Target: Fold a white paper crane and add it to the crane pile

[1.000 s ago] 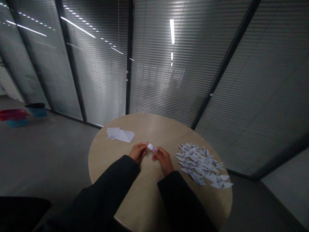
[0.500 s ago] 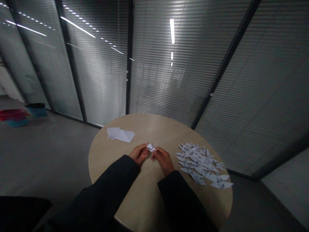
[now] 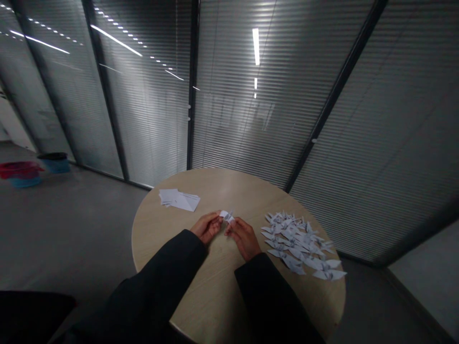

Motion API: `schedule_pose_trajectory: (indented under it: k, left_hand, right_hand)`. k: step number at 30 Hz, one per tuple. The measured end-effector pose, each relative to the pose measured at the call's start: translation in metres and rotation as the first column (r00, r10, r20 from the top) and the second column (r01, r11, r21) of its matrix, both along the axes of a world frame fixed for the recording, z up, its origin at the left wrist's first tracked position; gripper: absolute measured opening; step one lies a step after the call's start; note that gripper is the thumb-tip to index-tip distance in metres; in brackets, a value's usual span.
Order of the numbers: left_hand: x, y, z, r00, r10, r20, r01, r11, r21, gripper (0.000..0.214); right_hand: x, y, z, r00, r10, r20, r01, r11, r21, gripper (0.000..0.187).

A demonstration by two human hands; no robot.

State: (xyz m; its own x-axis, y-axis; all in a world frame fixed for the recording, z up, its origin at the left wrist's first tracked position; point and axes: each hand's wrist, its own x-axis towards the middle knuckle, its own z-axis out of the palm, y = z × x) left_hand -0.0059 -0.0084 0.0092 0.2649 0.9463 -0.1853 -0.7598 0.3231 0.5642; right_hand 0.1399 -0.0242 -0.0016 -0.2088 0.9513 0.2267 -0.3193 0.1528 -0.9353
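Note:
A small folded white paper piece (image 3: pixel 226 215) is pinched between both my hands above the round wooden table (image 3: pixel 215 296). My left hand (image 3: pixel 207 226) grips its left end with closed fingers. My right hand (image 3: pixel 244 237) holds its right end, fingers pressed together. Both forearms wear dark sleeves. To the right of my right hand lies a heap of several folded paper cranes (image 3: pixel 300 244).
A small stack of flat white paper sheets (image 3: pixel 178 198) lies at the table's far left. Glass walls with blinds stand behind the table. Red and blue bins (image 3: pixel 25 172) sit on the floor at far left. A dark chair shape shows at bottom left.
The folded piece has shifted slightly up and away between my fingers; a thin point now sticks up from it. Both hands stay close together.

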Motion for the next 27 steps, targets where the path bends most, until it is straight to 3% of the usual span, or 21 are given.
schedule_pose_trajectory:
  k: [7, 12, 20, 27]
  left_hand:
    - [-0.0014, -0.0027, -0.0026, 0.999, -0.036, -0.039, 0.041, 0.992, 0.122, 0.005]
    - [-0.0017, -0.0060, 0.0009, 0.999, -0.045, -0.008, 0.045, 0.985, 0.167, 0.018]
    - [-0.0034, -0.0053, 0.0006, 0.999, -0.036, 0.029, 0.030, 0.980, 0.198, 0.025]
    - [-0.0027, -0.0069, 0.0021, 0.998, -0.050, 0.027, 0.042, 0.973, 0.225, 0.023]
  right_hand:
    - [0.0053, 0.0049, -0.0023, 0.983, -0.013, -0.182, 0.005, 0.999, -0.046, 0.032]
    - [0.0049, 0.0055, -0.0023, 0.961, 0.000, -0.276, -0.022, 0.997, -0.075, 0.031]
    - [0.0051, 0.0026, 0.0022, 0.957, 0.017, -0.289, -0.038, 0.997, -0.067, 0.027]
    - [0.0074, 0.0064, -0.0023, 0.948, -0.047, -0.314, 0.022, 0.996, -0.084, 0.033]
